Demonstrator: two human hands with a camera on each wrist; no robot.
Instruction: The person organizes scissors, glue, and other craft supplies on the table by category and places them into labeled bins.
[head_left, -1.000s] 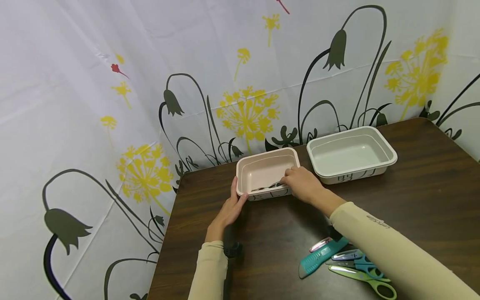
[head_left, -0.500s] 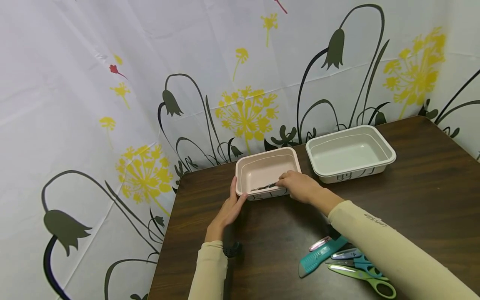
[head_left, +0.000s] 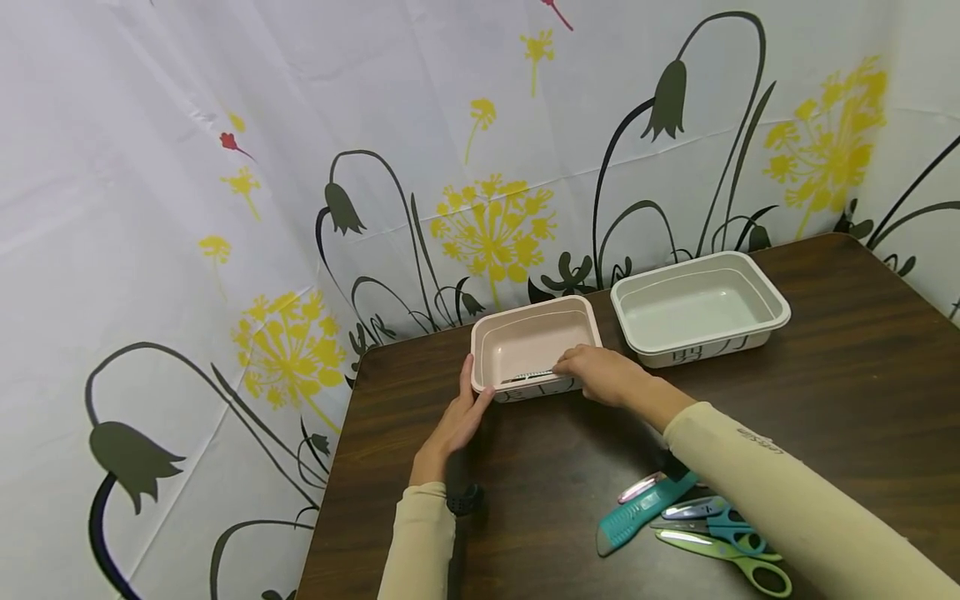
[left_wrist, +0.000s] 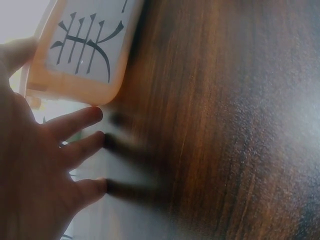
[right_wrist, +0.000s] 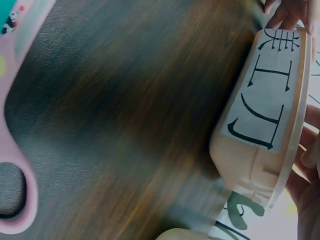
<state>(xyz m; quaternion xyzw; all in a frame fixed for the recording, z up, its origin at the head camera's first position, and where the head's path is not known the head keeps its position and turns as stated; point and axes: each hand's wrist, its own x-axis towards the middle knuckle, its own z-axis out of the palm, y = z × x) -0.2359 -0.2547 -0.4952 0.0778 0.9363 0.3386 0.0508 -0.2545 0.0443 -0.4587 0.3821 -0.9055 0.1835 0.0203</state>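
Note:
A pale pink plastic box (head_left: 525, 337) with a lettered paper label on its front stands near the back of the table. A slim dark-and-silver utility knife (head_left: 527, 377) lies along the inside of its front wall. My right hand (head_left: 603, 373) reaches over the front rim and pinches the knife's right end. Its fingertips are hidden inside the box. At the box's front left corner, my left hand (head_left: 459, 417) rests with its thumb on the rim side. In the left wrist view, the other fingers (left_wrist: 82, 150) are straight and spread beside the box corner.
A pale green box (head_left: 701, 308) with a lettered label stands to the right of the pink one. Near the front, partly under the right sleeve, lie a teal ribbed tool (head_left: 641, 517), green scissors (head_left: 738, 560) and blue scissors (head_left: 723, 527). A patterned curtain hangs behind.
The knife has turned from slanting across the box to lying nearly along its front wall. My right hand has shifted slightly left and down with it. The left hand has stayed in place.

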